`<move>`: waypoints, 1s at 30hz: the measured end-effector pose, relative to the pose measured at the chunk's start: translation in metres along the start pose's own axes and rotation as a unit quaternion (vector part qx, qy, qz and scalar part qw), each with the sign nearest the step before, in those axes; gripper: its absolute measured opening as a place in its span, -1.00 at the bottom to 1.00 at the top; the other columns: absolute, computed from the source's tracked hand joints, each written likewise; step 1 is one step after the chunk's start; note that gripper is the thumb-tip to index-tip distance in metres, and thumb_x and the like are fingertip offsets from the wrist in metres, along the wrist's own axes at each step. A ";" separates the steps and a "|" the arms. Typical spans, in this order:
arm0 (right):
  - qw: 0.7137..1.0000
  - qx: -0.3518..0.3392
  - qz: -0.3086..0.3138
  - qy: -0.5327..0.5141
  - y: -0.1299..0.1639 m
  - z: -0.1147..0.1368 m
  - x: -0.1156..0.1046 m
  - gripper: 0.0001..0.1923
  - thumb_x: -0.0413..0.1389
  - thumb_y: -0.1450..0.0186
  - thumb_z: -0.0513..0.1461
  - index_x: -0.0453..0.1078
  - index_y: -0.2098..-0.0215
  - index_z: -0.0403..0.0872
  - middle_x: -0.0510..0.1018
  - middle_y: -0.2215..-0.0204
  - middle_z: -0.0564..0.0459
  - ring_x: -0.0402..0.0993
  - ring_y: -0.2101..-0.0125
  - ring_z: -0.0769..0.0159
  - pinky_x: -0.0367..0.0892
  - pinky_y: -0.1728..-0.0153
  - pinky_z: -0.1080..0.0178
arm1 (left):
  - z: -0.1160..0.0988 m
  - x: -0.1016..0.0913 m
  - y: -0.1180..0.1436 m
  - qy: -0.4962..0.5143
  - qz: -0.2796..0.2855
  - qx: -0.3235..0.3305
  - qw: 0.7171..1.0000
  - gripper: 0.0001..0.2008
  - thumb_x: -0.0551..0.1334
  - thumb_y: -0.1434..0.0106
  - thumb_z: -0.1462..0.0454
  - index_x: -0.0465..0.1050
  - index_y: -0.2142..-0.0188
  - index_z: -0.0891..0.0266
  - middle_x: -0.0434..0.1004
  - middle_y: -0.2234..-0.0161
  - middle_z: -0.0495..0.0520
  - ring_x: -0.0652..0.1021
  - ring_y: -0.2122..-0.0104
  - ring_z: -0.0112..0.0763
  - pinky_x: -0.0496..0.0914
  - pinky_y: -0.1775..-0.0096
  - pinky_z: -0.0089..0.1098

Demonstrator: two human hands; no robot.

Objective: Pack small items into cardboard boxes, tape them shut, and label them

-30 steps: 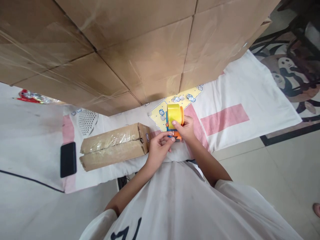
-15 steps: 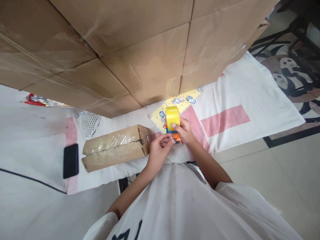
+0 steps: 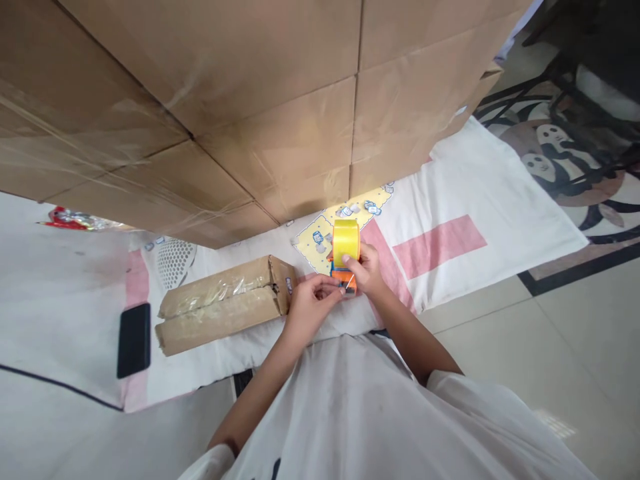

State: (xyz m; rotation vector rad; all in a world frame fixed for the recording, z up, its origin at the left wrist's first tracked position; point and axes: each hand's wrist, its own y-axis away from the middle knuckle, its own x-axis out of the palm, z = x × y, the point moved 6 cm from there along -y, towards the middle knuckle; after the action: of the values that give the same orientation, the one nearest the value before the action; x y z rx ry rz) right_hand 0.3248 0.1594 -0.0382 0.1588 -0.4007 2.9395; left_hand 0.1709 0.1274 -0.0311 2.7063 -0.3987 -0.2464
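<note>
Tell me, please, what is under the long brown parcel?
The long brown parcel lies on a white cloth with pink blocks. A black phone lies beside it. What the parcel covers underneath cannot be seen.

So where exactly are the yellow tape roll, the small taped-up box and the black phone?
Yellow tape roll [image 3: 346,241], head view, on the roll's yellow outer face.
Small taped-up box [image 3: 220,305], head view, on its taped top side.
Black phone [image 3: 133,340], head view, at the middle of its dark face.

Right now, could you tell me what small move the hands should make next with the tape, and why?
Probably draw the tape end toward the small box: the right hand grips the tape dispenser, the left hand pinches at its mouth, and the box lies just left.
</note>
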 end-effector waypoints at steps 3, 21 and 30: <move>0.998 -0.041 0.004 0.049 0.001 0.004 -0.004 -0.67 0.18 -0.31 0.02 0.50 0.44 -0.05 0.60 0.49 0.01 0.51 0.47 0.23 0.42 0.42 0.19 | -0.002 -0.003 -0.006 -0.038 0.030 0.004 0.999 -0.78 0.43 -0.12 0.16 0.62 0.33 0.27 0.63 0.40 0.12 0.58 0.40 -0.35 0.43 0.34 -0.40; 0.996 -0.043 -0.040 0.062 -0.003 0.001 -0.016 -0.49 0.12 -0.27 0.13 0.22 0.61 -0.03 0.29 0.64 0.10 0.20 0.57 0.34 0.15 0.53 0.25 | -0.007 -0.003 -0.002 -0.124 -0.010 0.043 0.991 -0.80 0.29 -0.21 0.12 0.52 0.31 0.21 0.61 0.29 0.05 0.55 0.33 -0.36 0.37 0.29 -0.40; 0.997 0.011 -0.068 0.036 0.000 -0.009 -0.015 -0.33 -0.05 -0.35 0.28 0.23 0.64 -0.03 0.25 0.68 0.09 0.21 0.59 0.32 0.20 0.55 0.23 | 0.009 0.012 -0.002 0.071 0.028 -0.047 0.996 -0.53 0.43 -0.02 0.10 0.36 0.15 0.24 0.41 0.57 -0.19 0.44 0.66 -0.52 0.30 0.53 -0.48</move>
State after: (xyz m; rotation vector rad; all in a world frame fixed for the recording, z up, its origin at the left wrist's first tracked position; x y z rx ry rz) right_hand 0.3391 0.1596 -0.0489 0.0787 -0.3326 2.8078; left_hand 0.1809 0.1227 -0.0412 2.5967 -0.4111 -0.0547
